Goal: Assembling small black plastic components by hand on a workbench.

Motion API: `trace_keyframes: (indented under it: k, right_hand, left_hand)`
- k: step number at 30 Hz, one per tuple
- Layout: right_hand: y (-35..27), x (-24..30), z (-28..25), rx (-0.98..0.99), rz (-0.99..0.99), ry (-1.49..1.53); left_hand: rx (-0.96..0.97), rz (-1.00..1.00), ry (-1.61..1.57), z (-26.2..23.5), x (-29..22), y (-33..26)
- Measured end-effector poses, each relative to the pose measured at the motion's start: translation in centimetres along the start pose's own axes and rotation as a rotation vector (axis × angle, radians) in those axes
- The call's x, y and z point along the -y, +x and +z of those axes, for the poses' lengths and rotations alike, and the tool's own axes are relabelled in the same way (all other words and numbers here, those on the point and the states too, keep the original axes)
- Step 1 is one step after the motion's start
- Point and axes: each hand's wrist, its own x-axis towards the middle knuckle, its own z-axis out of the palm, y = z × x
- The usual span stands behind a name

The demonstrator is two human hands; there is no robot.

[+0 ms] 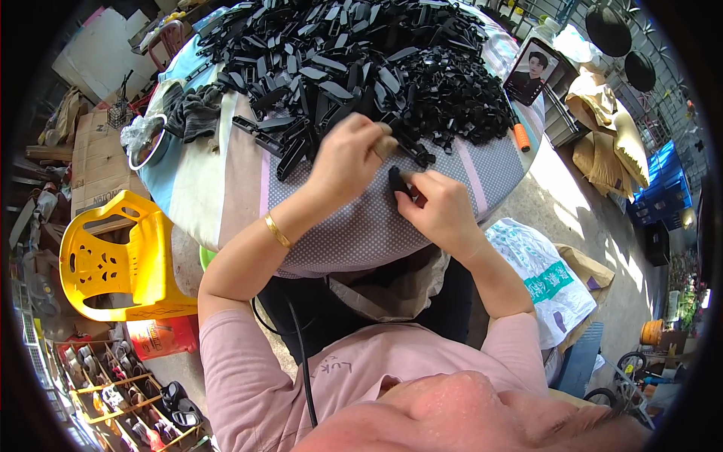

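A large heap of black plastic parts (339,64) covers the far half of the round table; long narrow pieces lie at left and middle, smaller ones at right. My left hand (348,160), with a gold bangle at its wrist, is at the heap's near edge. Its fingers are curled together and slightly blurred, so whatever lies in them is hidden. Just beyond its fingertips is a long black piece (410,145). To the right and nearer me, my right hand (443,209) is closed on a small black plastic part (398,181), pinched between thumb and fingers above the cloth.
A patterned cloth covers the table (339,233). Dark gloves (192,111) and a white bowl (149,143) lie at its left; a phone (532,71) and an orange-handled tool (521,137) sit right. A yellow chair (124,260) stands left, a white sack (538,282) right.
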Motion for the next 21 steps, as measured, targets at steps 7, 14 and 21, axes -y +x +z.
trace_keyframes:
  k: [7,14,21]
  right_hand:
    - [1.4,0.3,-0.1,0.035,-0.057,-0.121]
    - [2.0,-6.1,-1.0,-0.050,0.046,-0.293]
    - [2.5,-5.1,-1.2,-0.171,-0.018,-0.050]
  left_hand:
    - [-0.105,-0.037,0.500,-1.7,3.9,1.0]
    - [-0.076,-0.165,0.283,-1.8,3.4,1.2]
    - [0.100,-0.651,-1.130,-2.5,1.9,1.0]
